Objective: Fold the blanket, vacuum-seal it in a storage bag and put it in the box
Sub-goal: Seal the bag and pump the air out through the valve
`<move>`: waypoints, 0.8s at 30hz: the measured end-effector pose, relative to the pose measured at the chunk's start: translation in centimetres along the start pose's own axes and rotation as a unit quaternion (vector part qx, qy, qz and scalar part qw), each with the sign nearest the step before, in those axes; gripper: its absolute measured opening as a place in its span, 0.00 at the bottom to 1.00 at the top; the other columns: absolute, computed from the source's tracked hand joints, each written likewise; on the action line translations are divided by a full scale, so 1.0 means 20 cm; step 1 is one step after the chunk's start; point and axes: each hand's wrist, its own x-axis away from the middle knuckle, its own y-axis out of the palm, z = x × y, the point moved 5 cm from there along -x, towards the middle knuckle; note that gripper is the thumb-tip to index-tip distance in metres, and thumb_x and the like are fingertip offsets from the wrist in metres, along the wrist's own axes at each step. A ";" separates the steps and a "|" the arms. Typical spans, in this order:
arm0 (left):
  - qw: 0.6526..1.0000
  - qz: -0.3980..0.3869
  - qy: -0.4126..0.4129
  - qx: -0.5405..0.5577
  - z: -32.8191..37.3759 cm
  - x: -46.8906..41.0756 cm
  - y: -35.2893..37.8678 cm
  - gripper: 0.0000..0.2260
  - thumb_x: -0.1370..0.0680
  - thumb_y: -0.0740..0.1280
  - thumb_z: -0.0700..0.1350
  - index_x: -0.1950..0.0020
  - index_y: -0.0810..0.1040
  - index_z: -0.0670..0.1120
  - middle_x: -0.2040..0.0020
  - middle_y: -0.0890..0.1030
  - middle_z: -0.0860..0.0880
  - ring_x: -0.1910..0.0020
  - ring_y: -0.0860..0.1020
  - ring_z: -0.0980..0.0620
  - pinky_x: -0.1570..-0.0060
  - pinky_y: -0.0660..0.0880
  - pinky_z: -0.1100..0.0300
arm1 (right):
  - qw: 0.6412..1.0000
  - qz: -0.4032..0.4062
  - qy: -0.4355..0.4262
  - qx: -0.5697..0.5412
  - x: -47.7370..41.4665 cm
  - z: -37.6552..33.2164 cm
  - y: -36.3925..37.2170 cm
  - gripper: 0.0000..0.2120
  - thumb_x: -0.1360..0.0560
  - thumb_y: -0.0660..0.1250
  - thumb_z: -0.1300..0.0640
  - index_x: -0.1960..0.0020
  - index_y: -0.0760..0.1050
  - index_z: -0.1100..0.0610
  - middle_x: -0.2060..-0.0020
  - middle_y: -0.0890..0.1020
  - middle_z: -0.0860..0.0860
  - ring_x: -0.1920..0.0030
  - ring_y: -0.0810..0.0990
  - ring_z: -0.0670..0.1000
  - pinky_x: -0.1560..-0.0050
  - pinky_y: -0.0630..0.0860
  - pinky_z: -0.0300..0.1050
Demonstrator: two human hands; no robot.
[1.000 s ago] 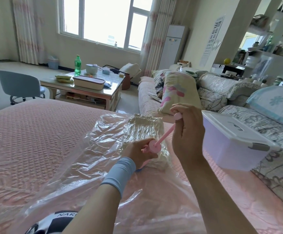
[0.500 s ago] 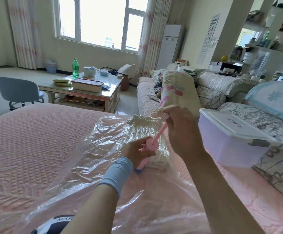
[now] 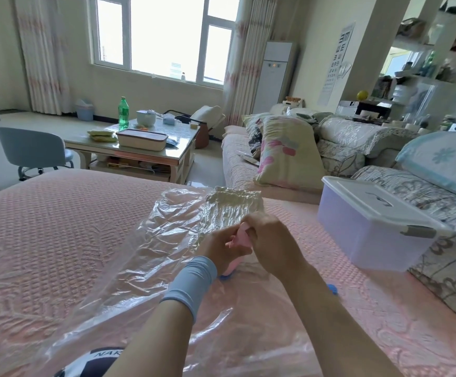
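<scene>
A clear plastic storage bag [image 3: 150, 257] lies on the pink bed. Inside it, at the far end, sits the cream blanket [image 3: 235, 205], shrunk and wrinkled under the plastic. A pink hand pump [image 3: 239, 238] stands on the bag's blue valve [image 3: 225, 277]. My left hand [image 3: 218, 251] grips the pump's body. My right hand [image 3: 270, 240] grips the pump's handle, pushed down close to the body. The lidded translucent box [image 3: 370, 227] stands to the right at the bed's edge.
The pink bedspread [image 3: 44, 240] spreads wide on the left. A small blue cap [image 3: 332, 289] lies on the bed by my right forearm. A sofa with pillows [image 3: 289, 151] stands beyond the bed, with a coffee table [image 3: 139, 142] and a grey chair [image 3: 33, 151] farther left.
My right hand has pushed the pump's handle down from its raised, extended position until it meets the left hand. The left hand has stayed on the pump's body.
</scene>
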 end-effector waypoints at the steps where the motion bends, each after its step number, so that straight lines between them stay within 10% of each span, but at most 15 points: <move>1: 1.000 0.002 -0.004 0.010 0.00 0.00 0.00 0.20 0.38 0.75 0.53 0.48 0.79 0.65 0.54 0.85 0.52 0.50 0.82 0.48 0.47 0.78 0.47 | 1.000 0.017 -0.008 0.016 -0.01 -0.01 -0.04 0.06 0.21 0.64 0.62 0.50 0.80 0.57 0.56 0.82 0.54 0.55 0.78 0.55 0.54 0.75 0.49; 11: 1.000 0.000 -0.003 0.007 -0.03 -0.02 -0.01 0.25 0.36 0.79 0.46 0.47 0.77 0.70 0.53 0.84 0.62 0.49 0.82 0.57 0.42 0.77 0.55 | 0.938 0.335 -0.084 -0.018 -0.05 -0.13 -0.42 0.09 0.19 0.61 0.63 0.48 0.79 0.59 0.51 0.83 0.51 0.48 0.77 0.52 0.46 0.73 0.43; 18: 1.000 0.013 0.009 -0.015 -0.01 0.00 -0.01 0.14 0.41 0.70 0.62 0.56 0.78 0.65 0.61 0.83 0.57 0.60 0.79 0.56 0.57 0.77 0.59 | 0.999 -0.002 0.011 -0.045 0.01 0.02 0.09 0.11 0.23 0.64 0.67 0.45 0.82 0.60 0.45 0.82 0.54 0.45 0.79 0.57 0.43 0.75 0.50; 24: 1.000 0.014 -0.004 0.015 -0.02 -0.02 -0.01 0.21 0.35 0.76 0.48 0.43 0.81 0.59 0.52 0.85 0.51 0.49 0.81 0.50 0.44 0.77 0.49 | 0.998 0.068 -0.009 0.014 -0.04 -0.05 -0.10 0.06 0.21 0.64 0.63 0.49 0.80 0.58 0.54 0.83 0.53 0.53 0.79 0.56 0.48 0.75 0.50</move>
